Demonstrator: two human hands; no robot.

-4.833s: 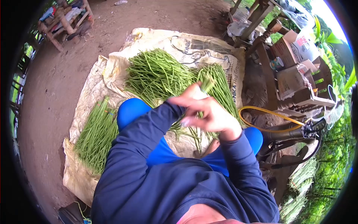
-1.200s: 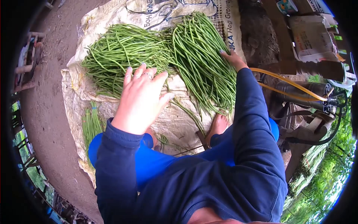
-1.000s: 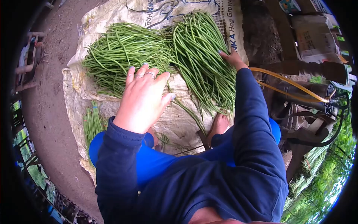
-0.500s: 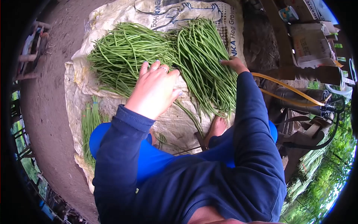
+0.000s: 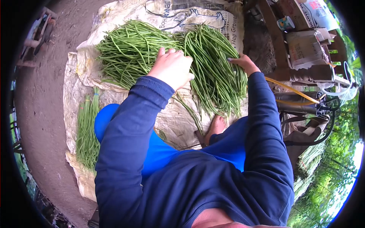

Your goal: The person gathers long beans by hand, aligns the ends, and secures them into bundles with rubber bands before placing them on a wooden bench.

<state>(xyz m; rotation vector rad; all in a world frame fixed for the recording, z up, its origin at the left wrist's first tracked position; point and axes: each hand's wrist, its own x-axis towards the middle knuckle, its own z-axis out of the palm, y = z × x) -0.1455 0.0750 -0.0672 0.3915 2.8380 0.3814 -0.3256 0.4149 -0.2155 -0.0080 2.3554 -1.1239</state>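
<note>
Two big heaps of long green string beans lie side by side, a left heap (image 5: 125,51) and a right heap (image 5: 213,68). My left hand (image 5: 172,68) is over the inner edge of the left heap, its fingers curled down and their tips hidden. Whatever it holds cannot be seen. My right hand (image 5: 246,64) rests at the outer edge of the right heap, thumb stretched over the beans; its other fingers are partly hidden. A few loose beans (image 5: 189,108) trail below the heaps.
Pale printed sacks (image 5: 114,99) cover the ground beneath the beans. Tied bean bundles (image 5: 88,133) lie at the left by my knee. My bare foot (image 5: 217,126) is close to the right heap. At the right stand a metal sprayer tank (image 5: 296,102) and a cardboard box (image 5: 307,47).
The view has shifted a little. My left hand has moved right, towards the gap between the heaps, and its spread fingers have curled. My right hand stays at the right heap's edge.
</note>
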